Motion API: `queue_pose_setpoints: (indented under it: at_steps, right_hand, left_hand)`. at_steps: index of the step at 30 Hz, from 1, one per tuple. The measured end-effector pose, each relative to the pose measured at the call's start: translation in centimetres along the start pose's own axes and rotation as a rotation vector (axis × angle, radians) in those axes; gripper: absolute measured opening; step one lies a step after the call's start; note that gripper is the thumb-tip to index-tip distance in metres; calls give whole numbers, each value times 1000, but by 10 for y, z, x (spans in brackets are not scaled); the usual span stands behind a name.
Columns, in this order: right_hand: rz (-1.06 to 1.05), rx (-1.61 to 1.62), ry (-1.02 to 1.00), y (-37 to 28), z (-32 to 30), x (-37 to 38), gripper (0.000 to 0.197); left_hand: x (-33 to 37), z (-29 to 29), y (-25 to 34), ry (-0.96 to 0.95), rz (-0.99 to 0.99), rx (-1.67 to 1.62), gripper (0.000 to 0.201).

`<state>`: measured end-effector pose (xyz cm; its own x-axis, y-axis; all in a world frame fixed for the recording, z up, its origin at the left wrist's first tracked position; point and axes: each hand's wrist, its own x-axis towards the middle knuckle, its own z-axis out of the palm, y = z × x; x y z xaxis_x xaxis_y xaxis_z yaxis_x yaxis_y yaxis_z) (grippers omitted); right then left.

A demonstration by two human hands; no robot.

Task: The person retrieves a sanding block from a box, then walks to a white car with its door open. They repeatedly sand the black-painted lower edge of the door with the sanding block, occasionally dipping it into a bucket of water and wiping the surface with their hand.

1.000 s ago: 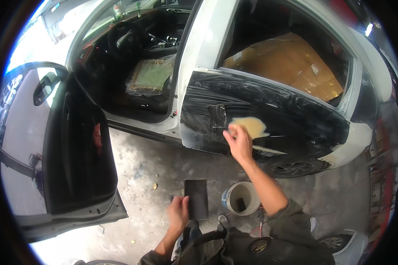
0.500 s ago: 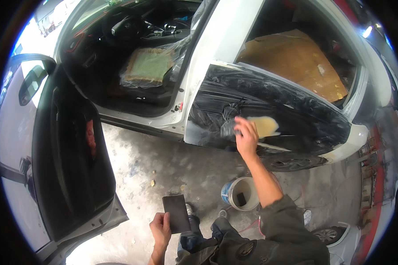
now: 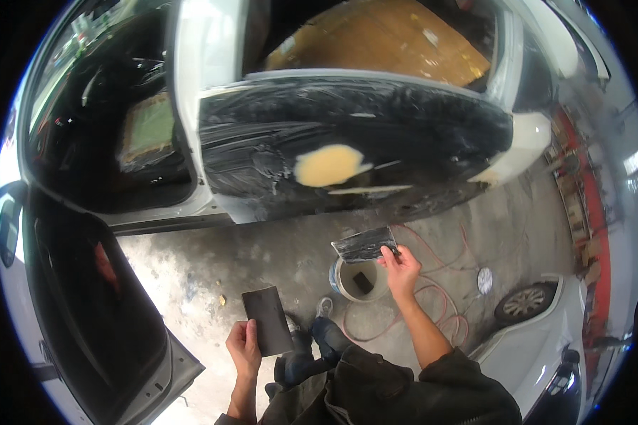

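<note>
Your right grip [image 3: 402,269] is pinched, thumb and fingers closed on the near edge of a thin dark rectangular sheet [image 3: 361,246] streaked with pale wet-looking smears; your left grip [image 3: 244,346] clasps a plainer, matte dark rectangle [image 3: 269,319] by its side, thumb across its face. The smeared sheet overlaps the far rim of the round pale bucket [image 3: 377,285]; whether they touch, you cannot tell from here. Held only at one end, it could slip or swivel if its surface is slick, dropping onto the dark block [image 3: 363,283] inside. Beyond, the car's glossy black door panel [image 3: 418,134] carries swirling whitish streaks and a smooth, rounded beige patch [image 3: 328,166], which a stray edge could scratch.
</note>
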<state>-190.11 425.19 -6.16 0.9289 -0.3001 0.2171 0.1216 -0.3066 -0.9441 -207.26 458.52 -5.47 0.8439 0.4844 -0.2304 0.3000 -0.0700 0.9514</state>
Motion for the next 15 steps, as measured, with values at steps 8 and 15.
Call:
queue_pose_setpoints:
  at_steps: [8,15]
  right_hand:
    - [362,-78,20,120,-63,-25,20]
    - [286,-538,-7,244,-90,-48,24]
  left_hand:
    - [-14,43,19,-79,-44,115,30]
    - [-14,62,34,-69,-45,195,29]
